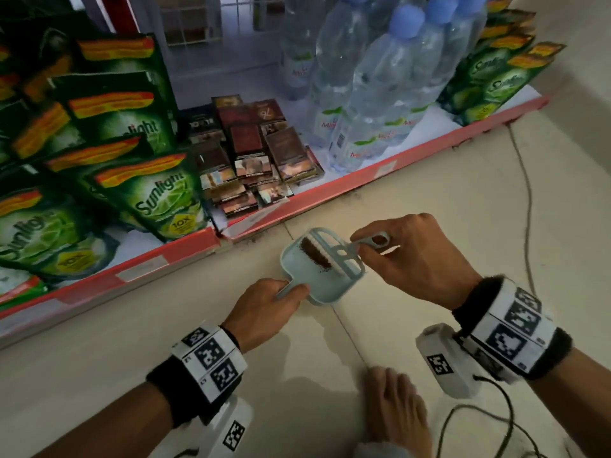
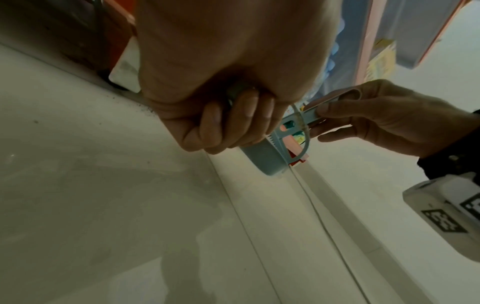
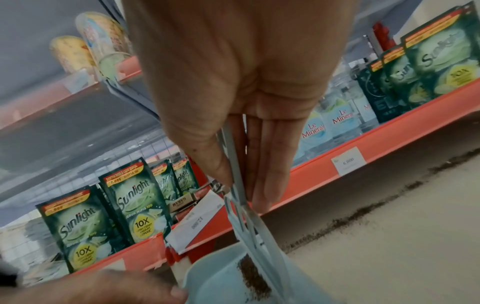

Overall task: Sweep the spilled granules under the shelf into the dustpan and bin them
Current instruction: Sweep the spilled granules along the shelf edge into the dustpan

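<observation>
A dark heap of granules (image 1: 315,256) is already gathered in the dustpan (image 1: 299,276), whose handle is clasped by the left hand (image 1: 264,309). The brush (image 1: 344,256) is pinched by the right hand (image 1: 413,259). A trail (image 3: 363,216) is left along the shelf (image 3: 389,142) foot; binning is not yet done.

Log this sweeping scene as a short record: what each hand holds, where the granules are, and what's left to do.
left hand: grips the dustpan handle
right hand: pinches the brush handle
brush position: bristles inside the dustpan
granules collected: dark pile in the dustpan beside the bristles
granules remaining: line on the floor along the shelf base
bin: not in view
left to do: sweep the rest, then bin
</observation>
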`<move>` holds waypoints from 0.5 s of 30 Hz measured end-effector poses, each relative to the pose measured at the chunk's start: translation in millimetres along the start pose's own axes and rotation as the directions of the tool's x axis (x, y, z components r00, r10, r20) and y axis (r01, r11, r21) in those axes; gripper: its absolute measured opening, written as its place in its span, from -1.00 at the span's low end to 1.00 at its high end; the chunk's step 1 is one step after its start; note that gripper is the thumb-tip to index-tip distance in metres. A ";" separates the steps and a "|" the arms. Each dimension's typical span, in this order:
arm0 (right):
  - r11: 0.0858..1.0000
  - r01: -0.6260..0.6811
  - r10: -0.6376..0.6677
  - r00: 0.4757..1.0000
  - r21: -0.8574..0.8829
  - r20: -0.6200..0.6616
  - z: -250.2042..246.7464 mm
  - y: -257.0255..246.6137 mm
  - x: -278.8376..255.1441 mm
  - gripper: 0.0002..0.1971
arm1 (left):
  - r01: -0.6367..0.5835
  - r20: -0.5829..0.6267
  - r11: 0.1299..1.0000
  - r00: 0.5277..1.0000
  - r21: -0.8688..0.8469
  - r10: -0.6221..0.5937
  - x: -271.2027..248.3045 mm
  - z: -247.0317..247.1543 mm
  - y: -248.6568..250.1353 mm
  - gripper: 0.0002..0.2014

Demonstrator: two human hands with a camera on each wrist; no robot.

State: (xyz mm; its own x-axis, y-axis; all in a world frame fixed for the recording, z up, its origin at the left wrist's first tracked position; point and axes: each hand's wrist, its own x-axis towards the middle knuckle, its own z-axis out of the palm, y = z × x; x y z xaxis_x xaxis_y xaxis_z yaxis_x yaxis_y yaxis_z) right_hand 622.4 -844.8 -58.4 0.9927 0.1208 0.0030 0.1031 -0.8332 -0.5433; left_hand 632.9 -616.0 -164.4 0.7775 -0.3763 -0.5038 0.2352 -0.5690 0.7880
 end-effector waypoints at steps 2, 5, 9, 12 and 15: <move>0.999 0.027 -0.028 0.999 0.026 0.024 -7.0 16.1 8.4 -0.85 | 0.028 -0.022 0.998 0.999 -0.048 -0.029 6.5 9.7 -1.0 -0.57; 0.995 0.062 -0.064 0.998 0.079 0.026 -16.4 38.3 22.1 -0.84 | 0.059 -0.076 0.989 0.995 -0.138 -0.070 14.7 22.3 -3.5 -0.55; 0.981 0.191 -0.192 0.980 0.022 0.061 -23.4 51.0 39.7 -0.85 | 0.109 -0.135 0.971 0.981 -0.213 -0.139 16.0 32.7 -3.7 -0.51; 0.953 0.292 -0.282 0.953 -0.077 0.114 -26.3 47.4 49.8 -0.82 | 0.151 -0.203 0.956 0.958 -0.251 -0.204 9.0 37.6 -2.8 -0.54; 0.897 0.394 -0.355 0.913 -0.203 0.201 -18.6 37.3 57.1 -0.78 | 0.156 -0.221 0.945 0.949 -0.289 -0.224 1.0 39.1 -9.5 -0.54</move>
State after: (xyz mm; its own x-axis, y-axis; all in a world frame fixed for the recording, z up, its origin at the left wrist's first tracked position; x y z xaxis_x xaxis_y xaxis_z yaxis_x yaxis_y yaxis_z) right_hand 684.1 -879.1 -63.0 0.8567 0.5150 0.0269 0.4961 -0.8088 -0.3157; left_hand 608.6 -639.6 -186.2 0.8140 -0.0684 -0.5768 0.5118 -0.3852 0.7679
